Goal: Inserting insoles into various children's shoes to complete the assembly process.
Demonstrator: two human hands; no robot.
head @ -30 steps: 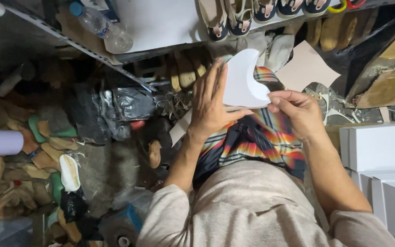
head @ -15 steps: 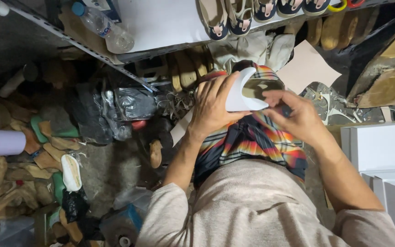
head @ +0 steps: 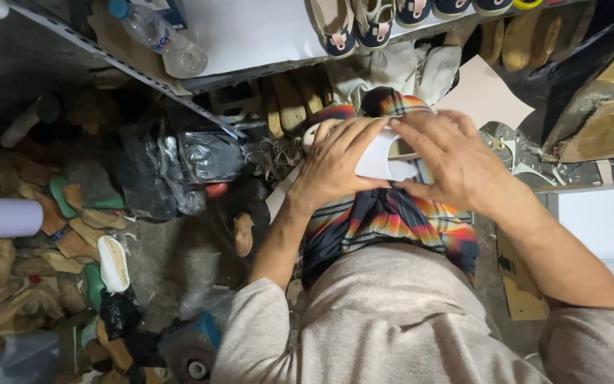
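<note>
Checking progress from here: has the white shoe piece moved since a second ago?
Yes. The white shoe piece has come down from its raised, flat position toward the plaid lap, and now sits curved between the left hand and right hand.

Two bare hands, the left hand (head: 335, 167) and the right hand (head: 449, 167), meet on one white curved shoe-upper piece (head: 376, 162). One clear plastic water bottle with a blue cap (head: 156, 37) lies at far left. One white paper roll (head: 10, 217) lies at left. Four navy canvas shoes (head: 335, 25) line the far shelf, partly cropped. One beige cardboard sheet (head: 488, 96) lies at far right.
</note>
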